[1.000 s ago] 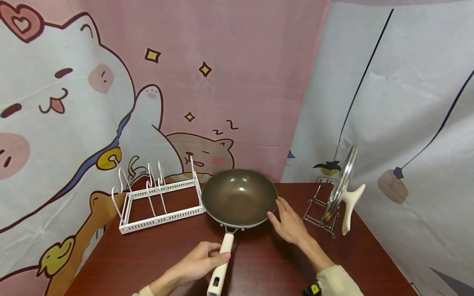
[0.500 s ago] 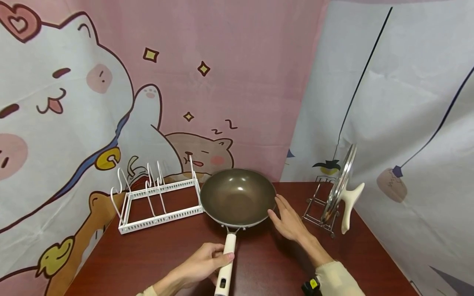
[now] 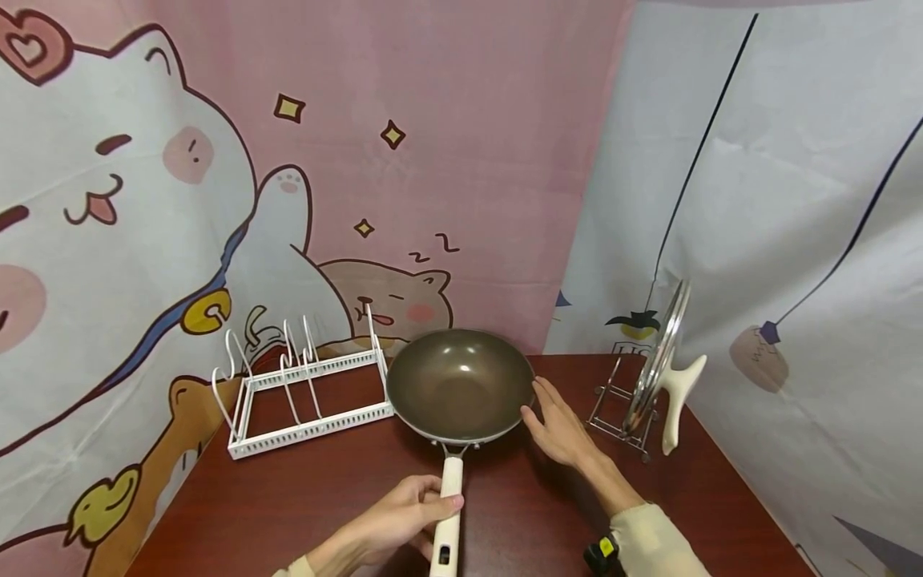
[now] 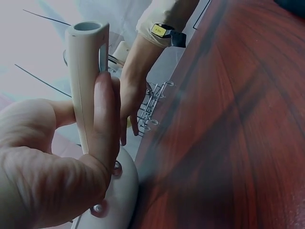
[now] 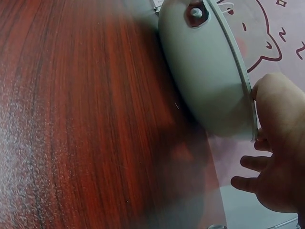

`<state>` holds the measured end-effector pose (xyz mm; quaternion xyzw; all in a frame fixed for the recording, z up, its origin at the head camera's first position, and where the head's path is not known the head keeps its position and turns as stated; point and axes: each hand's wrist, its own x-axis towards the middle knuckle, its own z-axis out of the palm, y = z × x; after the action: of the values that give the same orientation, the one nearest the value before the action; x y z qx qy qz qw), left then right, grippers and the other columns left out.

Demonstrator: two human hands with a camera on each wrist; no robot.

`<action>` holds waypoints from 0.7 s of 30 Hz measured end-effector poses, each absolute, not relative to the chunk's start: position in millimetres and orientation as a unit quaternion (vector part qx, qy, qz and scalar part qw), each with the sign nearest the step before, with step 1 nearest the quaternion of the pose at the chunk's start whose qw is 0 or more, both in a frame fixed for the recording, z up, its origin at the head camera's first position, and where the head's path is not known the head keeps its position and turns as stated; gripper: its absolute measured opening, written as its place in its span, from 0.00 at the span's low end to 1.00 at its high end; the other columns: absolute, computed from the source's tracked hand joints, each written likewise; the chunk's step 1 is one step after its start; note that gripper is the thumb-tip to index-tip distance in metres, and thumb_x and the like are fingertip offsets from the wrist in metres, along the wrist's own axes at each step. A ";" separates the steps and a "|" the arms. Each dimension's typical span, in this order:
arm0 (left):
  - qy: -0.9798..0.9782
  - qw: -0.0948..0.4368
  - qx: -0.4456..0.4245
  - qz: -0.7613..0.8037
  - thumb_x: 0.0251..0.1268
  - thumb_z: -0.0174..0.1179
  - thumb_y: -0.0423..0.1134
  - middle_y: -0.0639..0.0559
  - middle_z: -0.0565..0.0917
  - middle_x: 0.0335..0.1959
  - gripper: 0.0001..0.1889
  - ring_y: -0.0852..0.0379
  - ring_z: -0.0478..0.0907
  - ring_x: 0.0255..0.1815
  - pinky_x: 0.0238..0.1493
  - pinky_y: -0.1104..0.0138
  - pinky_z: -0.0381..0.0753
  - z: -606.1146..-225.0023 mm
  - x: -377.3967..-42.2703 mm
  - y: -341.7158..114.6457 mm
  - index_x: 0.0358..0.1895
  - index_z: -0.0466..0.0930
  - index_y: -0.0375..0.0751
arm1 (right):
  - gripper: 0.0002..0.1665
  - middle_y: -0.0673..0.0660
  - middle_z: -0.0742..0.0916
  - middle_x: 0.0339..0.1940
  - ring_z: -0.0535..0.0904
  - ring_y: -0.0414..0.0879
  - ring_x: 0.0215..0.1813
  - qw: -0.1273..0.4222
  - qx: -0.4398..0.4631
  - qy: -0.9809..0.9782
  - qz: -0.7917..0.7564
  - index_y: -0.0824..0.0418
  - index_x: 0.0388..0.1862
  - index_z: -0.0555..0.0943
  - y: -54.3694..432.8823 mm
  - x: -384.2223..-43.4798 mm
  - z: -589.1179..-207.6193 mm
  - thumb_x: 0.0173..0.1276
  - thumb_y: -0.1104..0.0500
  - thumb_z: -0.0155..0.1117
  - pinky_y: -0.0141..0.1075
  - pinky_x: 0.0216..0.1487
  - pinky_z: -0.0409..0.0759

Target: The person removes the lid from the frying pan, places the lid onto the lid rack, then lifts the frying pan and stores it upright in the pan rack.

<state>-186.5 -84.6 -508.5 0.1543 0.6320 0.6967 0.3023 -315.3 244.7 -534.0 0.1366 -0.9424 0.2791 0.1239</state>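
A wok (image 3: pixel 461 385) with a dark brown inside, a pale outside and a cream handle (image 3: pixel 450 521) sits on the table, handle toward me. My left hand (image 3: pixel 404 517) grips that handle, thumb across the top and fingers curled beneath, as the left wrist view also shows. At the right side of the rim, my right hand (image 3: pixel 562 429) touches the edge with its fingers fairly straight. The right wrist view shows the pale outer wall (image 5: pixel 205 71) of the wok and the right hand (image 5: pixel 281 143) against its rim, several fingers spread apart.
Left of the wok, close to its rim, stands a white rack (image 3: pixel 310 401) with upright loops. On the right, a wire stand (image 3: pixel 620 409) holds a glass lid (image 3: pixel 658 361) upright, its cream handle (image 3: pixel 678 401) facing right. A printed curtain (image 3: pixel 490 160) hangs behind the red-brown table (image 3: pixel 534 513).
The wok's handle end has swung to the right, with my left hand still gripping it. My right hand stays at the rim. The view has shifted slightly.
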 end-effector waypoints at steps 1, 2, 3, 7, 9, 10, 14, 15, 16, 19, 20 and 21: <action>0.630 0.304 0.153 0.698 0.85 0.65 0.43 0.53 0.88 0.39 0.21 0.60 0.88 0.36 0.30 0.65 0.91 -509.0 -186.7 -84.1 0.63 0.75 0.27 | 0.41 0.71 0.69 0.91 0.71 0.70 0.88 0.122 0.136 -0.942 0.280 0.74 0.88 0.65 244.5 -315.8 -533.8 0.88 0.51 0.61 0.64 0.86 0.71; 0.628 0.305 0.152 0.699 0.85 0.65 0.43 0.53 0.88 0.39 0.21 0.59 0.88 0.36 0.30 0.64 0.91 -509.5 -186.9 -83.6 0.63 0.75 0.28 | 0.41 0.71 0.68 0.91 0.71 0.70 0.88 0.122 0.136 -0.943 0.279 0.74 0.88 0.64 244.4 -316.2 -533.7 0.88 0.51 0.61 0.64 0.86 0.71; 0.627 0.305 0.151 0.700 0.85 0.65 0.43 0.53 0.88 0.40 0.21 0.59 0.88 0.36 0.30 0.64 0.91 -509.8 -186.9 -83.1 0.63 0.75 0.28 | 0.41 0.72 0.68 0.91 0.70 0.70 0.88 0.120 0.135 -0.943 0.280 0.74 0.88 0.64 244.4 -316.5 -533.5 0.88 0.51 0.60 0.64 0.87 0.70; 0.623 0.308 0.153 0.702 0.85 0.65 0.44 0.53 0.87 0.40 0.20 0.59 0.88 0.36 0.31 0.64 0.92 -511.2 -187.9 -79.8 0.62 0.76 0.29 | 0.41 0.72 0.68 0.91 0.68 0.70 0.89 0.118 0.132 -0.942 0.284 0.74 0.88 0.63 244.8 -318.2 -534.0 0.88 0.52 0.59 0.64 0.88 0.69; 0.623 0.308 0.156 0.702 0.86 0.65 0.44 0.53 0.87 0.40 0.20 0.59 0.88 0.37 0.31 0.64 0.92 -511.3 -188.3 -77.4 0.62 0.76 0.29 | 0.41 0.72 0.67 0.91 0.68 0.70 0.90 0.116 0.128 -0.942 0.287 0.74 0.89 0.62 244.8 -319.2 -534.2 0.88 0.53 0.59 0.64 0.88 0.68; 0.622 0.309 0.156 0.703 0.86 0.65 0.44 0.53 0.87 0.40 0.20 0.59 0.88 0.37 0.32 0.64 0.92 -511.6 -188.5 -76.1 0.62 0.76 0.29 | 0.41 0.72 0.67 0.91 0.68 0.70 0.90 0.115 0.127 -0.942 0.288 0.74 0.89 0.62 244.6 -319.4 -534.1 0.88 0.53 0.58 0.64 0.89 0.68; 0.620 0.307 0.152 0.706 0.86 0.65 0.43 0.53 0.88 0.40 0.20 0.59 0.89 0.36 0.32 0.64 0.92 -512.6 -188.0 -71.2 0.63 0.75 0.29 | 0.41 0.73 0.66 0.92 0.66 0.70 0.91 0.112 0.125 -0.941 0.295 0.74 0.89 0.61 243.5 -320.9 -534.6 0.88 0.54 0.57 0.64 0.90 0.66; 0.619 0.306 0.150 0.708 0.85 0.65 0.43 0.53 0.88 0.40 0.20 0.59 0.89 0.36 0.32 0.64 0.92 -512.9 -187.8 -70.0 0.63 0.75 0.29 | 0.41 0.73 0.66 0.92 0.65 0.70 0.91 0.112 0.125 -0.940 0.296 0.74 0.89 0.61 243.3 -321.2 -534.8 0.88 0.54 0.57 0.64 0.90 0.65; 0.617 0.306 0.148 0.710 0.85 0.65 0.43 0.53 0.87 0.40 0.20 0.59 0.89 0.36 0.31 0.64 0.92 -513.3 -187.6 -69.0 0.63 0.74 0.29 | 0.41 0.73 0.65 0.92 0.65 0.70 0.91 0.111 0.125 -0.940 0.297 0.74 0.89 0.61 243.1 -321.4 -534.8 0.88 0.54 0.57 0.64 0.90 0.65; 0.615 0.304 0.143 0.713 0.86 0.65 0.42 0.52 0.87 0.40 0.20 0.59 0.89 0.36 0.31 0.64 0.92 -513.7 -187.0 -66.2 0.63 0.74 0.29 | 0.41 0.73 0.65 0.92 0.64 0.69 0.92 0.112 0.124 -0.940 0.298 0.75 0.89 0.61 242.8 -322.6 -535.1 0.88 0.54 0.57 0.64 0.91 0.64; 0.614 0.303 0.142 0.715 0.85 0.65 0.42 0.52 0.87 0.40 0.20 0.58 0.89 0.36 0.31 0.64 0.92 -513.8 -186.8 -65.7 0.63 0.74 0.29 | 0.41 0.73 0.65 0.92 0.64 0.69 0.92 0.112 0.125 -0.940 0.298 0.75 0.89 0.61 243.0 -322.7 -534.7 0.88 0.54 0.57 0.64 0.91 0.64; 0.614 0.302 0.141 0.716 0.85 0.65 0.42 0.52 0.87 0.40 0.19 0.58 0.89 0.36 0.30 0.64 0.92 -513.7 -186.6 -65.2 0.62 0.74 0.30 | 0.40 0.73 0.66 0.92 0.64 0.69 0.92 0.115 0.126 -0.939 0.298 0.75 0.88 0.62 243.1 -322.6 -534.1 0.88 0.55 0.57 0.64 0.91 0.64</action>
<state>-186.6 -65.2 -513.7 0.1413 0.6138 0.7157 0.3019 -322.6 243.1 -534.1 0.1261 -0.9391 0.2984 0.1145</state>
